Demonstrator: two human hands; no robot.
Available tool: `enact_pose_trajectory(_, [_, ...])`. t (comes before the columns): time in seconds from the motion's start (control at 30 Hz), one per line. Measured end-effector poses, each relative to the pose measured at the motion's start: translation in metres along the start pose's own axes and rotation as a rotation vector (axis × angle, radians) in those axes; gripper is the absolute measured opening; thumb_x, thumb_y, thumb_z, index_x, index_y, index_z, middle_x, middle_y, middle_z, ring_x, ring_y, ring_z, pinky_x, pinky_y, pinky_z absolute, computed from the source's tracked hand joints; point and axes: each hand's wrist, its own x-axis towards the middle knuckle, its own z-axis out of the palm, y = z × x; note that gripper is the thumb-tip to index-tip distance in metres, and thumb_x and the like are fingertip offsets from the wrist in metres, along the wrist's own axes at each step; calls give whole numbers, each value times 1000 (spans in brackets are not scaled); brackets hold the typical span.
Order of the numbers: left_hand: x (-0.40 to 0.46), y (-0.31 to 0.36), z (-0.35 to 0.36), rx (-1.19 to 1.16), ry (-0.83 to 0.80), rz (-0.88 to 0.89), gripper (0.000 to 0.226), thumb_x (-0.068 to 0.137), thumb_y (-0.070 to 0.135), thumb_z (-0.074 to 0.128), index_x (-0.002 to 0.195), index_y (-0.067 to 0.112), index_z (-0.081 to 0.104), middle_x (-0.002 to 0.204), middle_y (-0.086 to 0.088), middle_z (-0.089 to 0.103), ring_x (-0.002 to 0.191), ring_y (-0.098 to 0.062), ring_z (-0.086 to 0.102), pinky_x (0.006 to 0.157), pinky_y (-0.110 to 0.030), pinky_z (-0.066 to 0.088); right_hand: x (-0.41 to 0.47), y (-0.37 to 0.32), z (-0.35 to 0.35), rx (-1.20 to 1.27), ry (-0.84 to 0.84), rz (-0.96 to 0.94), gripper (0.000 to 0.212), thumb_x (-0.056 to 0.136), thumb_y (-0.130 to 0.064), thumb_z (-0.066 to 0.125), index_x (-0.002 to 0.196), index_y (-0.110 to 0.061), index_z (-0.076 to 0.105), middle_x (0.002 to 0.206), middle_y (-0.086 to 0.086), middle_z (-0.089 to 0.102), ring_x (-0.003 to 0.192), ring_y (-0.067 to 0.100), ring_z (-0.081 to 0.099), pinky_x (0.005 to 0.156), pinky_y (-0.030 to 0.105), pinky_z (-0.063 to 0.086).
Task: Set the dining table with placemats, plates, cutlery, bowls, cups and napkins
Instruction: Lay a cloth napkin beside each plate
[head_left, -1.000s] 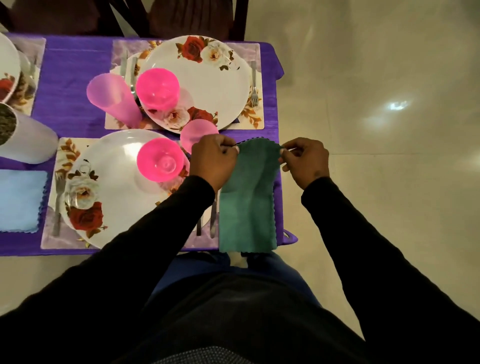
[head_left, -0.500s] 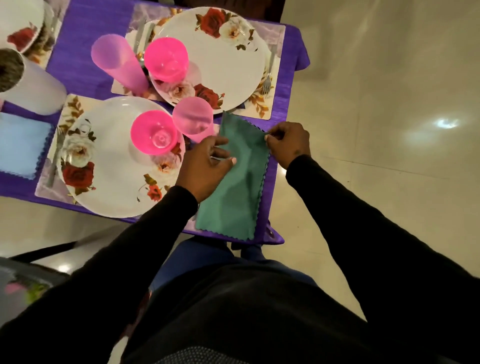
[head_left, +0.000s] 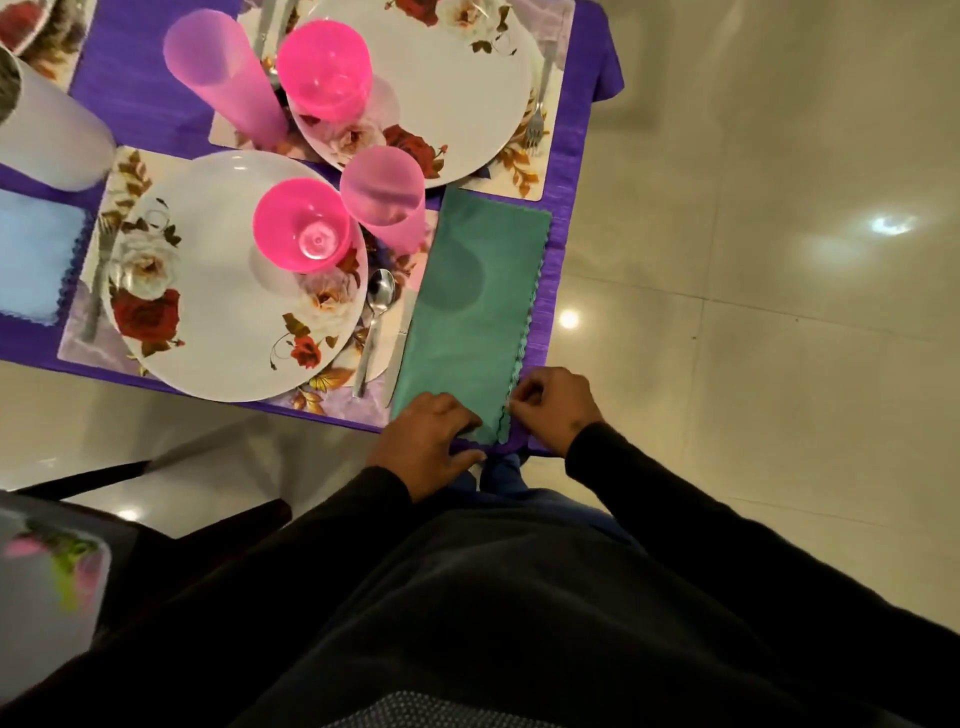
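A folded green napkin (head_left: 478, 306) lies flat on the purple tablecloth (head_left: 571, 171) at the table's right edge, beside a knife (head_left: 399, 348) and a spoon (head_left: 376, 322). My left hand (head_left: 431, 441) rests on the napkin's near left corner, fingers curled over it. My right hand (head_left: 553, 408) pinches the napkin's near right scalloped edge. Left of the cutlery sits a floral plate (head_left: 223, 332) on a placemat (head_left: 78, 343), carrying a pink bowl (head_left: 304, 231). A pale pink cup (head_left: 384, 197) stands by the napkin's far left corner.
A second floral plate (head_left: 447, 93) with a pink bowl (head_left: 324, 70), pink cup (head_left: 223, 78) and fork (head_left: 537, 114) lies farther back. A white cylinder (head_left: 47, 135) and a light blue napkin (head_left: 31, 260) are at the left. A dark chair (head_left: 156, 499) stands near left.
The napkin went from held up by its far corners to lying flat on the table. Both hands slid from its far end to its near end.
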Motion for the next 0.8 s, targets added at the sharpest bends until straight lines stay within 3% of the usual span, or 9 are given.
enact_pose_trajectory(0.13, [12, 3, 2, 86, -8, 116, 36, 82, 33, 79, 108, 11, 71, 102, -9, 65, 96, -28, 58, 73, -40, 53, -18, 2, 26, 11, 84, 174, 9, 85, -22, 71, 78, -16, 68, 81, 2, 69, 77, 20, 64, 77, 30, 52])
enact_pose_trajectory(0.3, [20, 4, -2, 139, -32, 180, 29, 88, 34, 69, 104, 10, 69, 101, -9, 62, 94, -27, 56, 72, -39, 51, -26, 0, 41, 91, 137, 308, 18, 86, -23, 69, 77, -8, 70, 72, 3, 65, 71, 20, 61, 68, 26, 44])
enact_pose_trajectory(0.43, [21, 6, -2, 192, -94, 235, 32, 88, 37, 68, 108, 11, 66, 105, -6, 59, 97, -24, 53, 73, -37, 51, -25, -3, 52, 182, 170, 390, 14, 89, -19, 67, 84, -6, 69, 75, 5, 64, 72, 22, 63, 69, 30, 51])
enact_pose_trajectory(0.57, [23, 2, -1, 164, -67, 246, 20, 92, 29, 65, 96, 11, 72, 94, -6, 61, 87, -24, 57, 70, -39, 52, -29, -5, 60, 249, 224, 389, 13, 91, -19, 66, 87, -7, 67, 79, 5, 62, 78, 23, 62, 75, 31, 53])
enact_pose_trajectory(0.73, [23, 8, -5, 103, -43, 234, 14, 89, 22, 65, 89, 9, 72, 86, -8, 61, 79, -28, 59, 64, -32, 43, -40, -8, 61, 322, 272, 345, 17, 87, -22, 68, 74, -15, 60, 71, -1, 59, 67, 14, 57, 62, 24, 43])
enact_pose_trajectory(0.8, [22, 8, -6, 21, 3, 171, 17, 89, 24, 66, 88, 9, 74, 85, -8, 62, 78, -26, 60, 67, -33, 46, -43, -10, 61, 357, 319, 339, 17, 84, -19, 71, 71, -14, 61, 72, 2, 64, 67, 16, 61, 65, 29, 51])
